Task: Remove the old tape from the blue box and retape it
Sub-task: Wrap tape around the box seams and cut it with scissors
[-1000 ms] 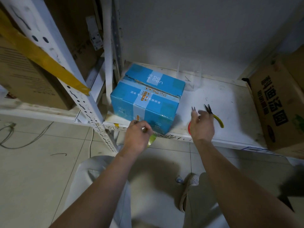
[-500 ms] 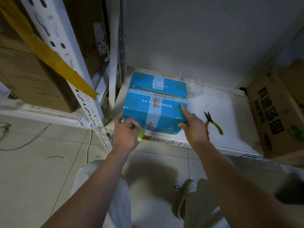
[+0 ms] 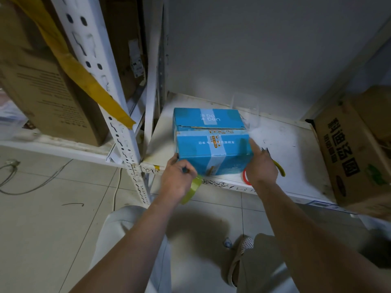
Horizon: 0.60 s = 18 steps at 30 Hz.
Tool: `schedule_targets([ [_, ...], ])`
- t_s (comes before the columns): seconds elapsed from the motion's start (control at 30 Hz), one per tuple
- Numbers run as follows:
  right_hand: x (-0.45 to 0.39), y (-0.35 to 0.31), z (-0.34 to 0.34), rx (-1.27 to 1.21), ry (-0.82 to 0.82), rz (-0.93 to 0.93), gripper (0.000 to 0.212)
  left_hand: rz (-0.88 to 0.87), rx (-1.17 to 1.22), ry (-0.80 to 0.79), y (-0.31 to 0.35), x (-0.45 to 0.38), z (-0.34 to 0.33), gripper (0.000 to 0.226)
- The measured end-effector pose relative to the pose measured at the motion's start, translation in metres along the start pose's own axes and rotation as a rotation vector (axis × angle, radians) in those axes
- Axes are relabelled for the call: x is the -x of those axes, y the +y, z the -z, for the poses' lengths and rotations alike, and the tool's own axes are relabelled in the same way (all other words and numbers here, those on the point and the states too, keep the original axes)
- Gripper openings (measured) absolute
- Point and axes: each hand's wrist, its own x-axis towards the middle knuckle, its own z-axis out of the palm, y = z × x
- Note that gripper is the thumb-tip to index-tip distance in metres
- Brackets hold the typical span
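The blue box sits on the white shelf, squared to the front edge, with a pale tape strip running over its top and front face. My left hand is at the box's front left corner and grips a yellowish-green tape roll that hangs below the shelf edge. My right hand lies against the box's right side with fingers straight and the index finger pointing along the edge. It holds nothing.
Yellow-handled pliers and a red ring lie on the shelf just right of my right hand. A clear plastic container stands behind the box. A brown carton fills the shelf's right end. A white upright post stands at left.
The box has been turned square to the shelf's front edge. My right hand moved from the pliers to the box's right side; my left hand shifted to the front left corner.
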Motion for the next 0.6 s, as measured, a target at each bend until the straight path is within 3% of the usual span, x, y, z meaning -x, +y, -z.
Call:
schedule_targets([
  [0.07,0.017,-0.015,0.005,-0.179,0.095,-0.004,0.034,0.004,0.034,-0.001,0.002,0.005,0.001,0.019],
  [0.1,0.023,-0.023,0.007,-0.359,0.050,0.001,0.024,0.015,0.062,0.023,0.002,0.006,0.001,0.019],
  [0.2,0.038,-0.046,0.011,-0.746,-0.405,0.060,0.011,0.083,0.141,0.127,0.002,0.011,0.006,0.013],
  [0.23,0.043,-0.054,0.013,-0.738,-0.532,0.099,0.017,0.103,0.167,0.129,0.002,0.012,0.008,0.013],
  [0.3,0.047,-0.062,0.012,-0.676,-0.627,0.160,0.031,0.141,0.238,0.083,0.002,0.015,0.012,0.017],
  [0.43,0.052,-0.072,0.008,-0.621,-0.566,0.177,0.019,0.170,0.350,-0.012,0.006,0.024,0.019,0.023],
  [0.53,0.051,-0.077,0.006,-0.595,-0.493,0.181,0.008,0.202,0.428,-0.059,0.010,0.028,0.022,0.009],
  [0.6,0.049,-0.079,0.004,-0.561,-0.405,0.184,0.013,0.266,0.539,-0.117,0.011,0.031,0.021,0.041],
])
